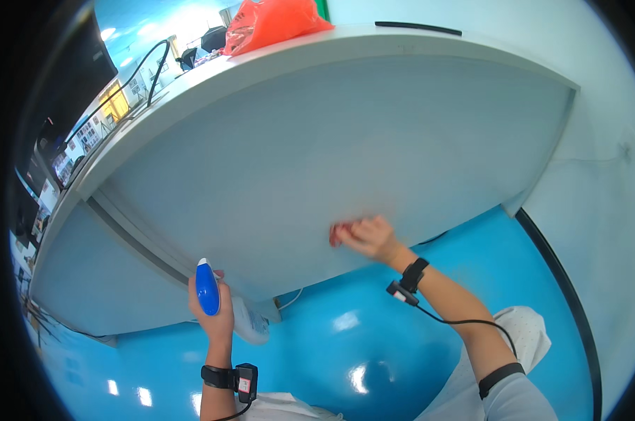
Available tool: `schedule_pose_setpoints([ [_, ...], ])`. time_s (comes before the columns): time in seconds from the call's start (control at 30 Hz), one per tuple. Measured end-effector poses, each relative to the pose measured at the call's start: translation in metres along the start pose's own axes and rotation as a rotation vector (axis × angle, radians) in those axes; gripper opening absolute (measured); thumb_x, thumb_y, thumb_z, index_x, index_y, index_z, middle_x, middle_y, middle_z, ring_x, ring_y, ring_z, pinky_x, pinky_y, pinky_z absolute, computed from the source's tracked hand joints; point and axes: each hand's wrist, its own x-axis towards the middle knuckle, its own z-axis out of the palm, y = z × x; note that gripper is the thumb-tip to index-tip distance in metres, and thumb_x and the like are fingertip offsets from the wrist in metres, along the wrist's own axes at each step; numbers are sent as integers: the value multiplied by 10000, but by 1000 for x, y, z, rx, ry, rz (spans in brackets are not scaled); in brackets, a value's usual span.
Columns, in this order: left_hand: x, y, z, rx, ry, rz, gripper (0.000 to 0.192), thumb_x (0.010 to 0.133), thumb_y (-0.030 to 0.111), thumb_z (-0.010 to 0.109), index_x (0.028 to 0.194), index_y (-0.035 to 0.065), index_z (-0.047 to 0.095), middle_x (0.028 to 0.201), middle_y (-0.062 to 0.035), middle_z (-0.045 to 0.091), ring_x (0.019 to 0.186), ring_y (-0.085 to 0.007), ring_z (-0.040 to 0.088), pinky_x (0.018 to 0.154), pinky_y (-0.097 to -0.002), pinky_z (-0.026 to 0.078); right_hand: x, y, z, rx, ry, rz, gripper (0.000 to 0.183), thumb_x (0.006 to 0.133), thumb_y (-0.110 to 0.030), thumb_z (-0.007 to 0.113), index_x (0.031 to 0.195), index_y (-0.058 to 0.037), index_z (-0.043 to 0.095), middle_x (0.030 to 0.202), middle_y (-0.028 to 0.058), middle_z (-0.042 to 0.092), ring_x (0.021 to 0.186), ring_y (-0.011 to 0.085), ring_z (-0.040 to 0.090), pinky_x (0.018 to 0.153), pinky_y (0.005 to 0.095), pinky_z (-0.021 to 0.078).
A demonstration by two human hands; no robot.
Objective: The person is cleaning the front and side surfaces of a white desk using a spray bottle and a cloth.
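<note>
My left hand (pixel 212 310) grips a spray bottle by its neck, just in front of the desk's panel. The bottle has a blue spray head (pixel 208 289) with a white nozzle tip and a pale, see-through body (pixel 250 322) that bears writing. Pressed to the lower middle of the large white desk panel (pixel 317 152) is my right hand (pixel 370 238), fingers closed on a red cloth (pixel 343 231). Most of the cloth is hidden under the fingers, and the hand is slightly blurred.
A red plastic bag (pixel 278 25) and a black strip (pixel 418 28) lie on the white desktop. Black cables (pixel 156 68) and a dark monitor (pixel 75 68) stand at left. A white wall (pixel 601 210) with black skirting (pixel 565 284) borders the glossy blue floor (pixel 328 347) on the right.
</note>
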Motion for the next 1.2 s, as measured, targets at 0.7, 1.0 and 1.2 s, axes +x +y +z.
schedule_pose_setpoints([
  [0.7, -5, -7, -4, 40, -97, -66, 204, 799, 8, 550, 1003, 4, 561, 887, -54, 636, 755, -99, 548, 682, -233, 428, -73, -69, 29, 181, -88, 267, 259, 733, -56, 631, 974, -150, 622, 795, -43, 574, 626, 106, 537, 552, 279, 353],
  [1.0, -4, -1, -11, 181, -148, -88, 218, 797, 37, 536, 1010, 7, 575, 862, -60, 643, 724, -82, 525, 666, -243, 419, -106, -88, 39, 186, -104, 761, 245, 753, -16, 583, 977, -113, 591, 853, 3, 596, 699, 152, 566, 596, 325, 353],
  [1.2, -11, -22, -17, 222, -216, -74, 182, 839, 94, 551, 994, 15, 604, 882, -53, 646, 725, -91, 520, 682, -247, 400, -164, -45, 45, 175, 266, 1266, 207, 784, 18, 572, 978, -53, 575, 874, 107, 594, 771, 302, 579, 662, 409, 450],
])
